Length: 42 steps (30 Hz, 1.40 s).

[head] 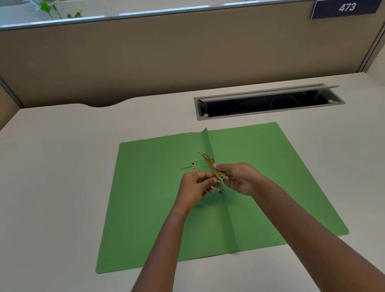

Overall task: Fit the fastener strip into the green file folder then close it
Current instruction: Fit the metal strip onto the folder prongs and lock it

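Over the open green file folder (158, 203), the right hand (239, 178) and left hand (195, 188) both pinched the brass fastener strip (211, 164).

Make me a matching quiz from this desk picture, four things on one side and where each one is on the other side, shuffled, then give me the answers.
Things:
1. green folder
2. gold fastener strip
3. number sign
4. cable slot

Places:
A. on the partition wall, upper right
B. lying open and flat on the desk
C. cut into the desk behind the folder, to the right
D. held above the folder's centre crease

Pairs: 1-B, 2-D, 3-A, 4-C
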Available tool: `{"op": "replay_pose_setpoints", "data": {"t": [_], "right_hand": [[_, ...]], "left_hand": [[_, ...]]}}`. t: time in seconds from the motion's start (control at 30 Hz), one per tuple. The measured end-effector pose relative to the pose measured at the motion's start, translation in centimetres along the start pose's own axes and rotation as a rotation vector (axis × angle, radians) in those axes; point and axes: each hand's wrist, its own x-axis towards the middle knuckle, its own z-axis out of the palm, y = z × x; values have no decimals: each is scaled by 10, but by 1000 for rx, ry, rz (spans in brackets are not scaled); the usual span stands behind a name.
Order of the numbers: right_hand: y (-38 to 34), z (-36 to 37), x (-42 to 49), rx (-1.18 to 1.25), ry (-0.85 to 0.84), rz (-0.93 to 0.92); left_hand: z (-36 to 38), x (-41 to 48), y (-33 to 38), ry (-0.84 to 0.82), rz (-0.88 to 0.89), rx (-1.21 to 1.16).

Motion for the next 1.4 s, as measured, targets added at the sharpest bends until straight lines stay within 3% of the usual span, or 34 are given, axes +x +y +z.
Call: {"op": "replay_pose_setpoints", "data": {"t": [0.17,0.47,0.6,0.7,0.9,1.13,1.4], "right_hand": [[-2,0,-3,28,-37,11],[1,3,-5,-137,-9,-85],[8,1,-4,-241,13,-141],[17,-3,-4,-325,16,-190],[27,-6,-4,-409,72,-273],[23,-12,-3,-591,112,-341],[3,-3,10,-802,279,-622]], "left_hand": [[6,3,1,39,-8,8],[9,-1,-2,64,-30,6],[7,-3,-2,139,-62,95],[8,-3,-1,197,16,241],[11,3,-3,22,137,483],[13,5,-5,-50,164,608],[16,9,-1,-106,182,784]]}}
